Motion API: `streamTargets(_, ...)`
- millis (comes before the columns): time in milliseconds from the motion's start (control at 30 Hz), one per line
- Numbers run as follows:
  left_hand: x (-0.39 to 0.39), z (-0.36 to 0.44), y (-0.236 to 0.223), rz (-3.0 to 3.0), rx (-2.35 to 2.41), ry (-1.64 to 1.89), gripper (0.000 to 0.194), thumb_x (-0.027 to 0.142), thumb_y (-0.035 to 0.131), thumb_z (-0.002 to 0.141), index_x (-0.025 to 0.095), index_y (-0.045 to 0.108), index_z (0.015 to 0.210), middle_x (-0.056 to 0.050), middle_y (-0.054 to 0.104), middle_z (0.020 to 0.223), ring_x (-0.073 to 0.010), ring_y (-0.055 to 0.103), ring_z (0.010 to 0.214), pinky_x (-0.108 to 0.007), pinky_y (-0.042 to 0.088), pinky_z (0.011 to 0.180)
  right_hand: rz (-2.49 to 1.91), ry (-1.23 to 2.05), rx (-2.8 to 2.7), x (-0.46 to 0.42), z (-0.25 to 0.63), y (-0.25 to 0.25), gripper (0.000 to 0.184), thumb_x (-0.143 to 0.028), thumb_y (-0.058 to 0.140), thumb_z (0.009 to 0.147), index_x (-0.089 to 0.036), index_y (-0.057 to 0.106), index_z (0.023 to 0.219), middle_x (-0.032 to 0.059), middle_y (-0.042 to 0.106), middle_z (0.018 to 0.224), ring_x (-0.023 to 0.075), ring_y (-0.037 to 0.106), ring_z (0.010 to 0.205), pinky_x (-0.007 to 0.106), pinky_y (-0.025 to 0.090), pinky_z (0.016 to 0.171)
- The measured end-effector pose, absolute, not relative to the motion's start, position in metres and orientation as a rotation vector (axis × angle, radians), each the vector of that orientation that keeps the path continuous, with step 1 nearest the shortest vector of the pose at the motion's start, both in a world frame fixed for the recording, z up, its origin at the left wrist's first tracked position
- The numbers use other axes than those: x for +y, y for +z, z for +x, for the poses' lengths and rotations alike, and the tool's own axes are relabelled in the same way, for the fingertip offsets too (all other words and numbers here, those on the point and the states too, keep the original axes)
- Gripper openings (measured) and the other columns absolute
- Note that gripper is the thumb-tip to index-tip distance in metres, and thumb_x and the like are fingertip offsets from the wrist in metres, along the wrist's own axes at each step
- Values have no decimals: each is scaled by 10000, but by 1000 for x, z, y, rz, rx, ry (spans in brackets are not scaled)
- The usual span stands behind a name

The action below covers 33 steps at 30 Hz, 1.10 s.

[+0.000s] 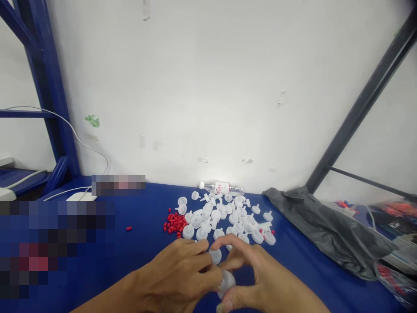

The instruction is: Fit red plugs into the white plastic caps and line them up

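Head view: left hand (185, 271) curled against the cap (228, 283), hold unclear to me; right hand (263, 274) half-spread opposite, toward the counter's (137, 248) right edge.

White pieces (216, 215), red bits (176, 223), blue tabletop (140, 243)

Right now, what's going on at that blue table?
A person's left hand and right hand meet around a translucent piece; which fingers grip it is unclear. Just beyond, white plastic pieces lie loosely heaped, with small red pieces mostly clustered to their left. A clear bottle lies on its side behind them, by the wall.
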<state>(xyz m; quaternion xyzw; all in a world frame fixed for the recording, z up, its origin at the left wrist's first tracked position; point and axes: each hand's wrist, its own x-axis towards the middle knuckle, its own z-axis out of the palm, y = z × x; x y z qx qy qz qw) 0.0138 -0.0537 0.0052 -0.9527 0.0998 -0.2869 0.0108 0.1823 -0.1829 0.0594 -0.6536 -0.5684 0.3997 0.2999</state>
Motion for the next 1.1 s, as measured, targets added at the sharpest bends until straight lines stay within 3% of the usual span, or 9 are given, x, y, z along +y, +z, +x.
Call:
streamTargets(167, -41, 14, 4, -3129, 67, -1151, 218, 144, 340, 932, 211, 371, 726, 3, 498, 634, -151, 424, 570, -311, 301, 530, -2099, 509, -1527, -188, 196, 47, 411, -287, 829, 653, -316, 718, 1048, 12, 759, 1004, 278, 678, 990, 346, 474, 919)
streamTargets(233, -24, 10, 9, -3078, -335, -1324, 317, 168, 252, 997, 207, 369, 705, 4, 479, 637, -138, 423, 567, -300, 318, 558, -2235, 283, -1414, -194, 213, 48, 280, -300, 762, 707, -299, 736, 985, 47, 750, 1010, 296, 679, 961, 367, 486, 895)
streamTargets(300, -5, 6, 14, -2941, -682, -1257, 341, 244, 270, 1026, 205, 404, 714, 7, 471, 649, -139, 411, 563, -304, 309, 564, -2240, 195, -1351, -200, 233, 50, 142, -379, 686, 772, -288, 717, 877, 55, 747, 1016, 303, 672, 974, 374, 490, 891)
streamTargets(400, 13, 6, 15, -2838, -936, -1000, 351, 287, 279, 1036, 205, 487, 765, -16, 519, 712, -181, 480, 698, -297, 315, 572, -2165, 219, -1335, -203, 254, 51, 178, -445, 627, 810, -271, 660, 790, 38, 731, 1069, 274, 657, 1009, 340, 491, 895)
streamTargets(533, 15, 12, 6, -2855, -1070, -787, 349, 267, 296, 1024, 196, 574, 826, -58, 588, 865, -226, 512, 884, -282, 334, 568, -2157, 222, -1375, -198, 265, 41, 171, -411, 644, 791, -264, 713, 845, 38, 715, 1002, 232, 650, 930, 304, 488, 846)
streamTargets(700, 12, 15, -1, -2922, -1087, -722, 330, 249, 299, 1013, 200, 615, 929, -71, 604, 940, -230, 522, 916, -290, 372, 593, -2189, 368, -1410, -200, 275, 37, 260, -450, 656, 788, -257, 749, 935, 33, 731, 928, 224, 660, 848, 285, 490, 757)
streamTargets(900, 17, 14, -4, -2963, -1059, -722, 241, 225, 361, 982, 222, 600, 1013, -62, 649, 935, -244, 542, 946, -290, 375, 592, -2351, 92, -1173, -197, 294, 34, 369, -525, 539, 857, -264, 723, 1041, 46, 747, 880, 243, 682, 788, 314, 481, 711)
streamTargets(1100, 10, 13, 2, -3010, -1059, -717, 241, 277, 381, 987, 227, 616, 986, -54, 669, 878, -244, 570, 918, -294, 388, 600, -2365, 118, -1266, -187, 299, 23, 227, -423, 588, 805, -249, 728, 843, 36, 749, 858, 239, 685, 757, 313, 481, 692)
